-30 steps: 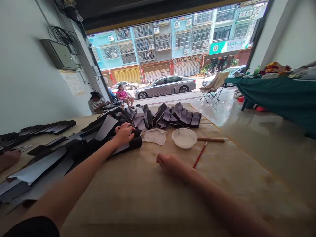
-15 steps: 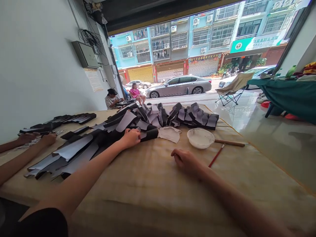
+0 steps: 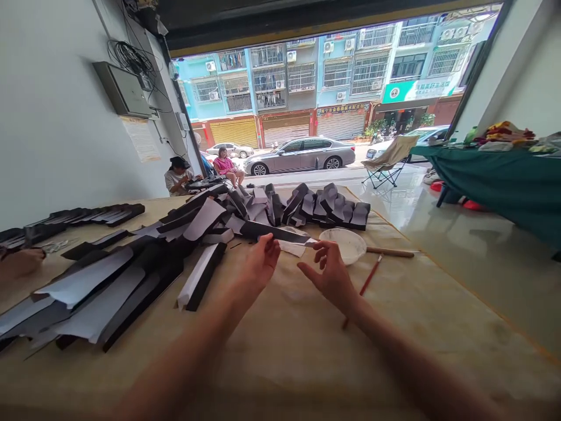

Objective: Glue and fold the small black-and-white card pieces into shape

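My left hand [image 3: 263, 260] pinches a long black folded strip [image 3: 280, 233] with a whitish underside, held up over the table. At the strip's right end is my right hand [image 3: 328, 272], its thumb and curled fingers apart; whether a fingertip touches the strip is hard to see. Behind the hands a white bowl [image 3: 353, 248] and a white cloth [image 3: 293, 248] rest on the table, the bowl partly covered by my fingers. A thin red-handled tool [image 3: 371, 275] lies partly under my right forearm. Left of my hands a black-and-white folded piece [image 3: 202, 275] lies alone.
Black and grey-white folded pieces are heaped [image 3: 263, 204] at the back, with long flat ones [image 3: 105, 292] at left. A wooden stick [image 3: 390, 252] lies beside the bowl. A co-worker's hand [image 3: 21, 263] is at the left edge. Beyond stand a folding chair [image 3: 390, 161] and a green-covered table [image 3: 482, 169].
My left hand has left the heap and come right, now with a black strip. My right hand has risen from the table to the strip's end, its fingers spreading. The view has turned right.
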Demonstrator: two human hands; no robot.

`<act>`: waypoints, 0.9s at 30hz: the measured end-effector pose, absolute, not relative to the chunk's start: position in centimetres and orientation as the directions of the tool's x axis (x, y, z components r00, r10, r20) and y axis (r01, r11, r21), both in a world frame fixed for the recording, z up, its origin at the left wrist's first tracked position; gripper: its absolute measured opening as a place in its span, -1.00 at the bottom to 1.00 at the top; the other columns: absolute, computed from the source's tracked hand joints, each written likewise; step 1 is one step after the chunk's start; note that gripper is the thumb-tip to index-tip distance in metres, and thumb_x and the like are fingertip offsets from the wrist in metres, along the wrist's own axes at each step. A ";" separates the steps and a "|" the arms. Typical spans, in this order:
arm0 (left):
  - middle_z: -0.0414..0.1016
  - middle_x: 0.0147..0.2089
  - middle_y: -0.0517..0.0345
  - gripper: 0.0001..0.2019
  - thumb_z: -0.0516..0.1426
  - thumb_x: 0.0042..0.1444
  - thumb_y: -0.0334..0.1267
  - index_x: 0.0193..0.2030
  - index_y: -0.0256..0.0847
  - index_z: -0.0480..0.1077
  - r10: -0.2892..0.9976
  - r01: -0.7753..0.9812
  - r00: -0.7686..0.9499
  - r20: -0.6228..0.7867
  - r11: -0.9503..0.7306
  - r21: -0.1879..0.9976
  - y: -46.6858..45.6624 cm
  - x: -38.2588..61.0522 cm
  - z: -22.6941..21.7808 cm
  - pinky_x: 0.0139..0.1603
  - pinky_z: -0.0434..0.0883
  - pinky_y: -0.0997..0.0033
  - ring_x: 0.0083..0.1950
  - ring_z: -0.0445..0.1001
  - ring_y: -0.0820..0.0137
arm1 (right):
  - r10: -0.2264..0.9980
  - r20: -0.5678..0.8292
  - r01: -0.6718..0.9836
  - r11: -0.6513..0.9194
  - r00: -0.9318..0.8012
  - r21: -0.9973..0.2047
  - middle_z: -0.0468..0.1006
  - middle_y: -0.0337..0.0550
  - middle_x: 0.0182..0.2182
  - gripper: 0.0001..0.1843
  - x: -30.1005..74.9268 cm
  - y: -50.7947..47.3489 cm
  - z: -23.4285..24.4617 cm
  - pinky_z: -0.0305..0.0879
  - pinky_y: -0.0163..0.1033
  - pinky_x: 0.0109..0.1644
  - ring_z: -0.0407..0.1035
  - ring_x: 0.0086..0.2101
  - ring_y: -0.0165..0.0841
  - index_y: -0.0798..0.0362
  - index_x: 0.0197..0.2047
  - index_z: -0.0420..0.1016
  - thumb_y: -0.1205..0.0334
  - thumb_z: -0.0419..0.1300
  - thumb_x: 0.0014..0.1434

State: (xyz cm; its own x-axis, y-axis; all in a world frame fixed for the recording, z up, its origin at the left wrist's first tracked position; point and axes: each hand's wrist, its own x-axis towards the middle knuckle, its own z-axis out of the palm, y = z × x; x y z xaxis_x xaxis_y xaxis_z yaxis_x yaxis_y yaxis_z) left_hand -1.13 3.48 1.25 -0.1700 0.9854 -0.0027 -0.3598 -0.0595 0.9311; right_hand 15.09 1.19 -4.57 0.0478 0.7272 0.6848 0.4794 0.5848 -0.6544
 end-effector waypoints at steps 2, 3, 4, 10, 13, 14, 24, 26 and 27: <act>0.36 -0.56 0.24 -0.85 0.12 0.06 -0.37 -0.50 -0.23 0.26 0.993 -0.410 -0.108 -0.052 0.003 0.912 3.3 -1.1 0.4 -0.46 0.45 0.65 -0.55 0.40 0.61 | 0.698 0.704 0.496 0.569 0.130 -0.656 0.33 -0.11 -0.22 -0.53 15.5 1.5 -4.1 0.32 -0.19 -0.28 0.25 -0.40 -0.38 0.03 -0.03 0.16 0.07 0.23 0.08; 0.36 -0.57 0.24 -0.86 0.13 0.05 -0.37 -0.50 -0.23 0.27 0.995 -0.421 -0.079 -0.066 0.026 0.907 3.3 -1.2 0.0 -0.49 0.44 0.65 -0.56 0.39 0.61 | 0.683 0.718 0.519 0.569 0.133 -0.638 0.33 -0.12 -0.24 -0.58 15.6 1.5 -3.9 0.31 -0.19 -0.26 0.25 -0.41 -0.38 0.03 -0.04 0.19 0.10 0.22 0.09; 0.37 -0.56 0.23 -0.87 0.14 0.03 -0.36 -0.50 -0.23 0.28 0.996 -0.424 -0.053 -0.074 0.044 0.904 3.3 -1.4 -0.4 -0.51 0.43 0.64 -0.57 0.39 0.60 | 0.675 0.730 0.550 0.569 0.112 -0.611 0.34 -0.14 -0.27 -0.66 15.8 1.6 -3.8 0.30 -0.19 -0.24 0.24 -0.41 -0.37 0.03 -0.08 0.25 0.13 0.20 0.11; 0.51 -0.31 0.16 -0.92 0.15 0.03 -0.26 -0.36 -0.20 0.37 0.996 -0.311 0.007 0.090 -0.083 0.947 2.3 -1.8 -1.1 -0.23 0.49 0.44 -0.26 0.51 0.44 | 0.745 0.667 0.604 0.529 0.005 -0.596 0.38 -0.25 -0.54 -0.93 15.6 0.7 -3.4 0.20 -0.27 -0.35 0.27 -0.50 -0.39 0.02 -0.38 0.34 0.37 0.10 0.04; 0.53 -0.14 0.11 -0.78 0.20 -0.03 -0.23 -0.20 -0.16 0.42 0.913 -0.015 0.168 0.371 -0.374 0.927 1.2 -2.1 -0.7 0.06 0.38 0.25 -0.05 0.48 0.30 | 0.860 0.509 0.434 0.442 0.045 -0.785 0.39 -0.29 -0.59 -0.95 15.1 0.1 -3.1 0.17 -0.33 -0.46 0.27 -0.56 -0.42 0.03 -0.43 0.31 0.28 0.13 0.02; 0.52 -0.08 0.09 -0.67 0.24 -0.10 -0.27 -0.12 -0.15 0.42 0.851 0.107 0.269 0.451 -0.492 0.864 0.9 -2.3 -0.7 0.17 0.29 0.19 0.02 0.45 0.25 | 0.896 0.440 0.353 0.393 0.060 -0.849 0.37 -0.31 -0.62 -0.89 15.1 0.1 -2.9 0.18 -0.33 -0.48 0.29 -0.57 -0.43 0.03 -0.46 0.29 0.23 0.14 0.04; 0.55 -0.24 0.12 -0.91 0.11 0.14 -0.30 -0.29 -0.13 0.46 0.641 0.405 0.403 0.654 -0.765 0.501 1.7 -2.5 -1.8 -0.05 0.35 0.39 -0.13 0.47 0.37 | 0.965 0.257 -0.114 0.250 -0.047 -0.961 0.38 -0.26 -0.56 -0.63 16.2 0.6 -1.9 0.27 -0.33 -0.49 0.27 -0.58 -0.48 0.08 -0.38 0.32 -0.10 0.05 0.15; 0.54 -0.25 0.15 -0.92 0.12 0.13 -0.28 -0.30 -0.13 0.45 0.736 0.343 0.285 0.614 -0.676 0.652 1.5 -2.4 -1.5 -0.08 0.36 0.42 -0.16 0.47 0.39 | 0.946 0.322 -0.152 0.325 0.042 -0.933 0.39 -0.24 -0.47 -0.62 16.3 0.7 -1.8 0.28 -0.34 -0.49 0.30 -0.52 -0.46 0.04 -0.27 0.29 -0.14 0.04 0.15; 0.53 -0.26 0.17 -0.93 0.14 0.12 -0.26 -0.30 -0.13 0.46 0.775 0.316 0.249 0.581 -0.632 0.708 1.4 -2.4 -1.3 -0.09 0.36 0.43 -0.18 0.46 0.39 | 0.929 0.363 -0.143 0.370 0.071 -0.918 0.40 -0.23 -0.40 -0.62 16.3 0.7 -1.8 0.31 -0.34 -0.46 0.33 -0.45 -0.44 0.02 -0.21 0.28 -0.13 0.08 0.12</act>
State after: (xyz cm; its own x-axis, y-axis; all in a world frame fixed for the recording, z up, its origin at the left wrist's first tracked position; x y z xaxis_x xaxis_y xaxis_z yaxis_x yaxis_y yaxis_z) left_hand -2.37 1.37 -1.28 0.2494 0.7750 0.5806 0.3156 -0.6319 0.7079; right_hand 16.31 0.71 -1.77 0.0705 0.9291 0.3630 -0.1433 0.3696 -0.9181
